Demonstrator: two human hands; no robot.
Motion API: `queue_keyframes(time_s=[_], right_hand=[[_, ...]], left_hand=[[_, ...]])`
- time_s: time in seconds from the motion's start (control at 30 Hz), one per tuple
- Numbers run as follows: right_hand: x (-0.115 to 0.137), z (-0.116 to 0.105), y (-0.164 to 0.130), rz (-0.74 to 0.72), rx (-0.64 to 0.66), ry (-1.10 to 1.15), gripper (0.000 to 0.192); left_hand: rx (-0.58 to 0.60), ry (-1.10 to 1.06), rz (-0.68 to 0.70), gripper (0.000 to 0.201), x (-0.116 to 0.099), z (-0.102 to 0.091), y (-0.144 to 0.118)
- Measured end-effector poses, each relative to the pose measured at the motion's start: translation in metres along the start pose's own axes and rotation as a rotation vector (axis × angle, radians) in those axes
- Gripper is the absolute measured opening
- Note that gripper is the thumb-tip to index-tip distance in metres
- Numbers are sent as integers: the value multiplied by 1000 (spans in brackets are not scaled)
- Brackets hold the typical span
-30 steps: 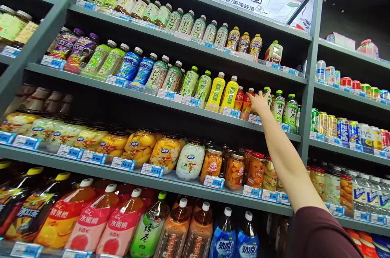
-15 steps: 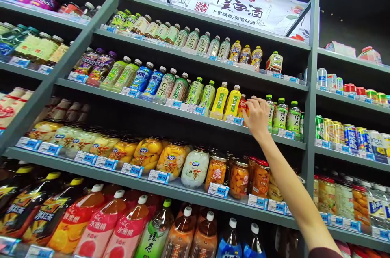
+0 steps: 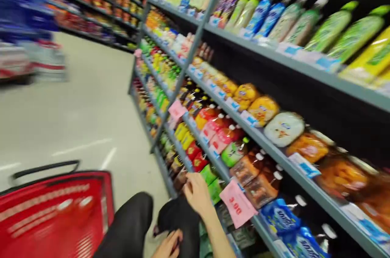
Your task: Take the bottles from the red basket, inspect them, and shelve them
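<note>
I'm looking down a blurred shop aisle, crouched low by the look of the dark-clad knees in the bottom middle of the view. My right hand [image 3: 197, 193] reaches toward the lowest shelf [image 3: 170, 176], its fingers loosely curled near the green packets [image 3: 211, 176] at the shelf's front edge — I can't tell whether it has hold of one, since motion blur smears the fingertips. My left hand [image 3: 169, 246] rests on the knee at the bottom edge, fingers relaxed, and it seems to grip nothing. The red basket [image 3: 55, 213] sits at the bottom left on the floor, its black handle up, well apart from the shelf.

To do this reach well, I judge the hand should slow until the view steadies, then close on a single packet from the front edge of the shelf, not rake across the row. A pink price tag [image 3: 237, 207] hangs off the shelf edge just right of the hand — I'd keep the wrist clear of it.
</note>
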State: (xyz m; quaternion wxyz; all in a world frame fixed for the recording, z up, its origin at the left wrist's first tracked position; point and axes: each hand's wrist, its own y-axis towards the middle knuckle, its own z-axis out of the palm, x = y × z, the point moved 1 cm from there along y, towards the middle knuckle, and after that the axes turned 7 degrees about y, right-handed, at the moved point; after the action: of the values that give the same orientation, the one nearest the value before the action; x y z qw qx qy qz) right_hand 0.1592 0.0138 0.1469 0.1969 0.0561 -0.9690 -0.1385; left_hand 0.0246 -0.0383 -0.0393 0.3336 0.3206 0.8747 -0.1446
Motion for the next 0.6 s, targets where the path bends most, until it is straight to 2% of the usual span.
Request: queue_keyframes(time_s=[0.07, 0.1, 0.17, 0.27, 0.47, 0.6], right_hand=[[-21, 58, -17, 243, 189, 7, 29], [-29, 80, -29, 314, 248, -37, 33], [-41, 104, -53, 453, 275, -143, 40], [-55, 112, -74, 440, 296, -145, 45], [-68, 110, -76, 486, 259, -110, 45], [-65, 115, -76, 486, 223, -140, 46]], left_hand=[[91, -114, 21, 11, 0, 2, -11], [108, -135, 21, 10, -2, 0, -12], [176, -146, -9, 15, -8, -4, -11], [175, -136, 2, 16, -18, -7, -11], [184, -147, -45, 16, -20, 3, -13], [167, -130, -28, 10, -16, -9, -2]])
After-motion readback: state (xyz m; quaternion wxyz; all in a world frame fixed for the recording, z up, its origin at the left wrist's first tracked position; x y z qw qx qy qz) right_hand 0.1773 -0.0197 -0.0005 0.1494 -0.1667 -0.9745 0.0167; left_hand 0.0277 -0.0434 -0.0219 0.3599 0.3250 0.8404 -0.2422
